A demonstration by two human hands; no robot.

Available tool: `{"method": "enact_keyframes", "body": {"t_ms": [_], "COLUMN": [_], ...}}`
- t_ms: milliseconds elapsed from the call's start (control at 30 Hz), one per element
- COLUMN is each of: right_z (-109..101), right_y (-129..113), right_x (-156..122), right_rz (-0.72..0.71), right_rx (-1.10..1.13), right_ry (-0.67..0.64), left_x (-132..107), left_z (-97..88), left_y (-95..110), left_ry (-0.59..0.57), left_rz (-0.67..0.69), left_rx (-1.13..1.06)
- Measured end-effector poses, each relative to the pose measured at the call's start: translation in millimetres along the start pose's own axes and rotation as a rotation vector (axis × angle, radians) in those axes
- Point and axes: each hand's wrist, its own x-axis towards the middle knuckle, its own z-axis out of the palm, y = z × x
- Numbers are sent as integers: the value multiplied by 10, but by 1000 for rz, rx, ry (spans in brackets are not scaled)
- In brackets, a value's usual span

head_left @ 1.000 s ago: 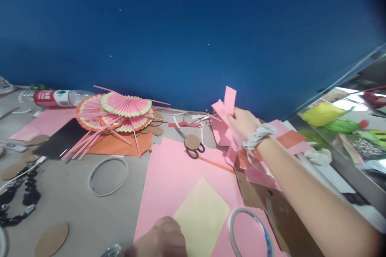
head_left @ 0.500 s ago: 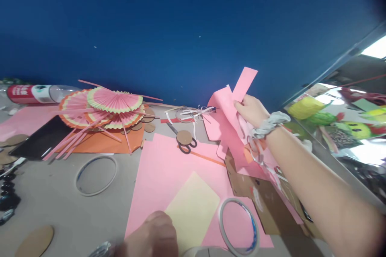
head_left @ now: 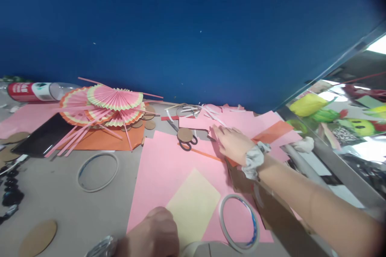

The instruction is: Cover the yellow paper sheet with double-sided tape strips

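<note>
My right hand (head_left: 231, 143), with a grey scrunchie (head_left: 255, 160) on its wrist, lies flat with fingers stretched out over a pile of pink paper pieces (head_left: 241, 119). An orange paper strip (head_left: 273, 131) lies across that pile. Near the bottom edge, my left hand (head_left: 158, 231) is curled over a large pink sheet (head_left: 163, 168), beside a pale yellow paper (head_left: 194, 204); whatever its fingers hold, if anything, is hidden. Between the hands lie black-handled scissors (head_left: 189, 143), partly covered by a cardboard disc (head_left: 185, 134).
Pleated paper fans (head_left: 116, 100) sit on orange paper (head_left: 111, 142) at left. A tape roll (head_left: 255, 233) lies front right, another tape ring (head_left: 81, 174) at left. A black phone (head_left: 39, 136), a bottle (head_left: 33, 91) and brown cardboard (head_left: 271, 204) are around. A blue partition (head_left: 181, 40) stands behind.
My right hand has let go of the raised pink paper and come down flat onto the pile. The pink pieces now lie spread against the partition. The left hand has barely moved.
</note>
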Motion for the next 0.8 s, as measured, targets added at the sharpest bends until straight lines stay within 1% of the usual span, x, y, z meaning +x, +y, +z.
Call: {"method": "enact_keyframes", "body": {"t_ms": [100,167,300,433,500,567,600,667,700,733,800], "right_z": [-14,-59,-231,-441,-466,-394,-325,-155,-74,-7,59], "right_y": [91,158,278,460,518,498,455,322,248,178,78], "right_x": [79,134,154,94,66,46,41,41,45,51,68], "right_rz": [36,64,108,157,167,166,161,149,157,168,182], "right_rx": [-5,-4,18,49,73,92,96,97,92,89,87], "right_ry": [-4,-12,-2,66,71,52,42,29,23,20,9], "left_x": [67,77,38,27,35,40,39,30,22,12,-9], "left_z": [73,98,68,34,35,28,15,-30,-58,-86,-128], "left_y": [-56,-84,-86,-70,-62,-34,-8,72,121,169,246], "left_ry": [-7,12,63,61,74,121,149,185,189,181,173], "left_rz": [4,15,82,78,84,112,138,142,119,52,6], "left_rx": [10,26,44,50,57,55,51,56,64,79,91]}}
